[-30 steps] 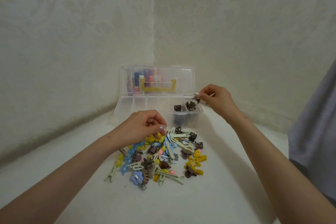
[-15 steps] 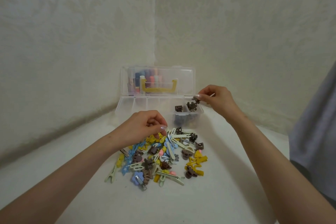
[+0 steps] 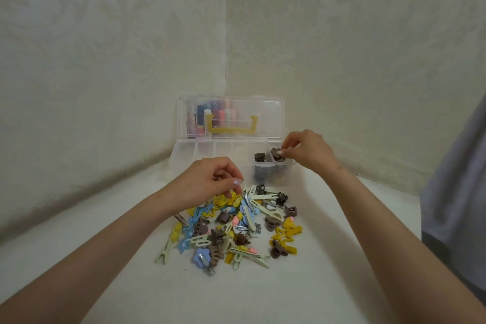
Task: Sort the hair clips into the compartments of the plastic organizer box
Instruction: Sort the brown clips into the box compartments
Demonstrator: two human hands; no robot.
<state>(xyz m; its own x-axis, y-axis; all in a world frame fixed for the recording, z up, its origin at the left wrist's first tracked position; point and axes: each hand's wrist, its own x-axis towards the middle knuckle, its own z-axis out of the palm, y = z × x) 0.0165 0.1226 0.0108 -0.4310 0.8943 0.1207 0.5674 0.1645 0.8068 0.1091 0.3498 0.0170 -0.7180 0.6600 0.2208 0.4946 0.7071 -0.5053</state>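
A clear plastic organizer box (image 3: 184, 155) stands open in the corner, its lid upright with a yellow handle (image 3: 231, 126). My right hand (image 3: 305, 151) pinches a small brown claw clip (image 3: 276, 154) over the box's rightmost compartment. A darker brown clip (image 3: 259, 157) sits in the compartment beside it. A pile of hair clips (image 3: 236, 226) in yellow, blue, cream, brown and pink lies in front of the box. My left hand (image 3: 210, 183) is curled at the pile's far left edge, fingertips touching the clips; whether it grips one is hidden.
Patterned walls meet in a corner right behind the box. Coloured items show through the lid (image 3: 271, 116). A grey garment (image 3: 457, 192) fills the right edge. The white surface (image 3: 328, 284) extends toward me on both sides of the pile.
My right hand has lowered the brown clip from above the box down to the rightmost compartment. My left hand has stayed at the pile.
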